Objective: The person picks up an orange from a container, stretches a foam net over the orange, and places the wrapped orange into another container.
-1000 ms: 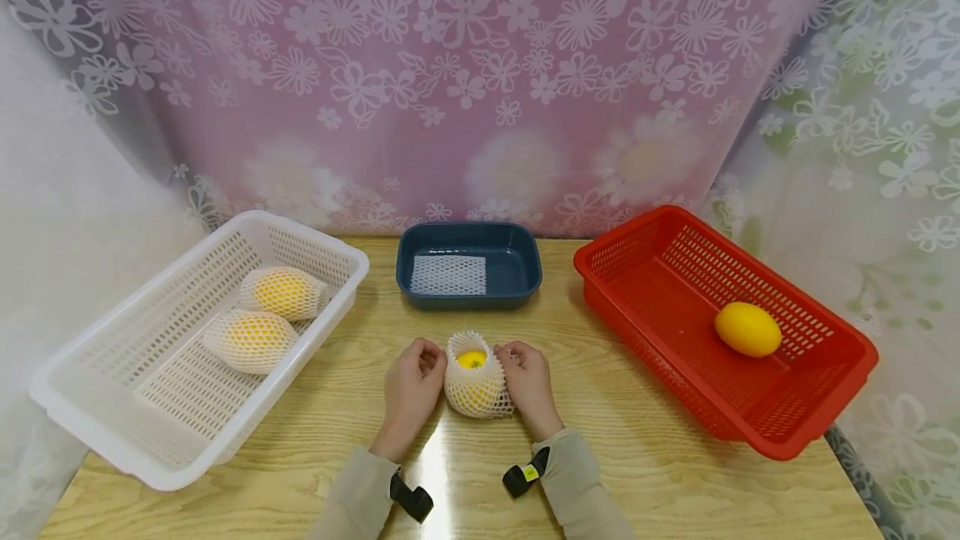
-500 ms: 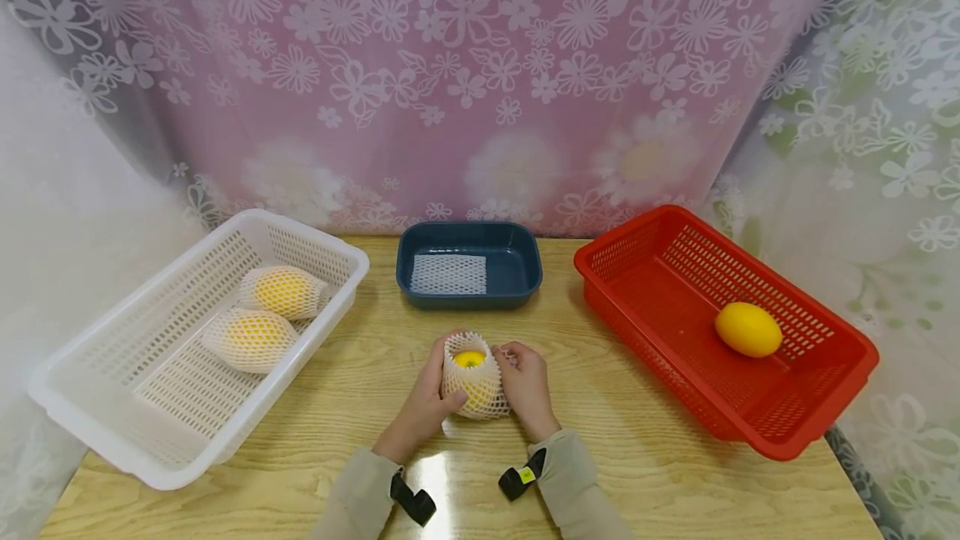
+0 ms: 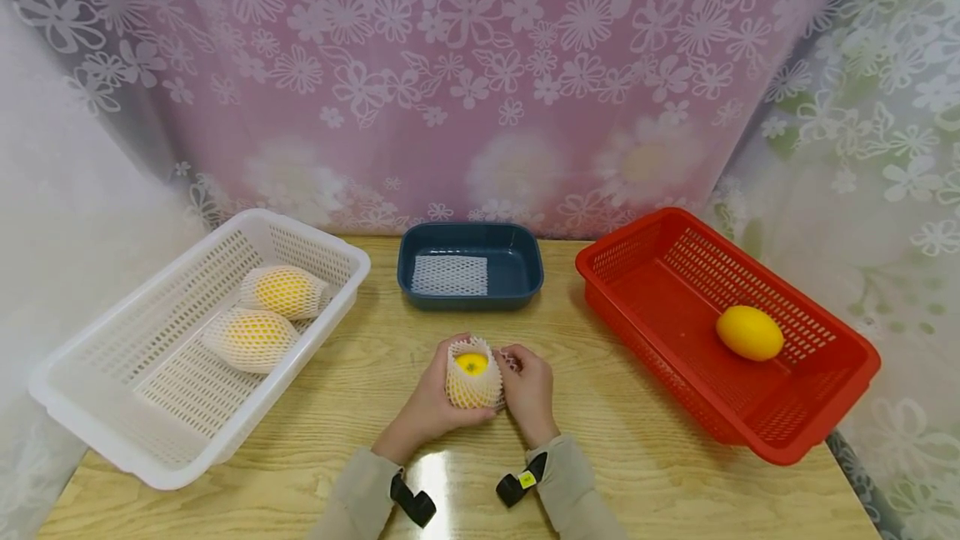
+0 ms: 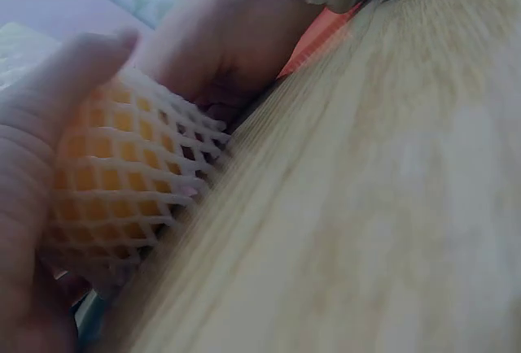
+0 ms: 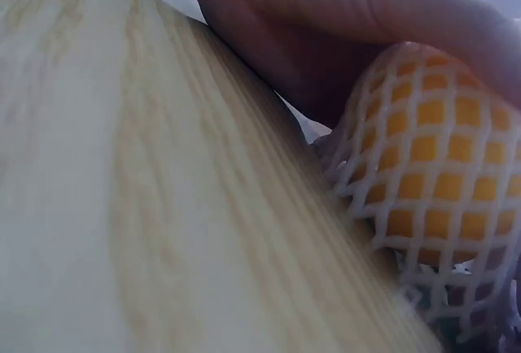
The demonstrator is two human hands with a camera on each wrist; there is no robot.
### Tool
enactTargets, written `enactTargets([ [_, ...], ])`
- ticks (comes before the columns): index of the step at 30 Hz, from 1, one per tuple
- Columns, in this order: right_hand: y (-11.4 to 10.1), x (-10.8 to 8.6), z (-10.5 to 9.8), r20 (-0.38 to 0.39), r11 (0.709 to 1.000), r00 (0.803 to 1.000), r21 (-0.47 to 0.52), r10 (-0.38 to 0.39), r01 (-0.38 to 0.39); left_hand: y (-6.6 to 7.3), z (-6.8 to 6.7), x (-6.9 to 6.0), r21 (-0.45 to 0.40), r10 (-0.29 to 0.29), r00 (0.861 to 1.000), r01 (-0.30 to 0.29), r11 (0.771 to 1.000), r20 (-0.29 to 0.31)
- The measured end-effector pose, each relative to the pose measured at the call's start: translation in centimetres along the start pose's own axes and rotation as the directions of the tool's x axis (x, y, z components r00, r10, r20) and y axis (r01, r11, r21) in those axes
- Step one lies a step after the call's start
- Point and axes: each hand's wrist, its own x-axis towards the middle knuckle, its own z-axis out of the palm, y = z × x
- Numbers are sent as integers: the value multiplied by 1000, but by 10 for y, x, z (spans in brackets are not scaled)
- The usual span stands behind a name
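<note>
Netted fruit (image 3: 474,386), left grip (image 3: 435,398) wrapped around

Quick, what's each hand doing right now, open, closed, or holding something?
Left hand: closed around the yellow fruit in its foam net.
Right hand: closed, pinching the side of the foam net.

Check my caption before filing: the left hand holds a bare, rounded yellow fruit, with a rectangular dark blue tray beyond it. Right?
Not bare: the left hand holds a rounded yellow fruit in white foam netting, as the head view shows. The rectangular dark blue tray is beyond it.
</note>
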Motion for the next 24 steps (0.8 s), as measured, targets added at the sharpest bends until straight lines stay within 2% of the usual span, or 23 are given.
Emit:
enactTargets([
  [7,1,0,-1,11,998,1000,63,19,-20,-1,-4,0,43,-26,998,24,999,54],
  [13,0,0,-2,13,995,999,95,33,-34,-3,-7,-1,88,-6,997,0,996,71],
  [18,-1,0,-2,9,994,1000,104,24,-24,-4,-7,-1,151,19,999,-24,988,35],
  [21,0,0,-2,13,996,1000,88,5,-6,-3,-6,-2,177,23,1000,-20,984,-16],
  [24,2,1,-2,39,996,999,90,-12,8,-2,-6,-2,166,34,997,-23,986,-69],
])
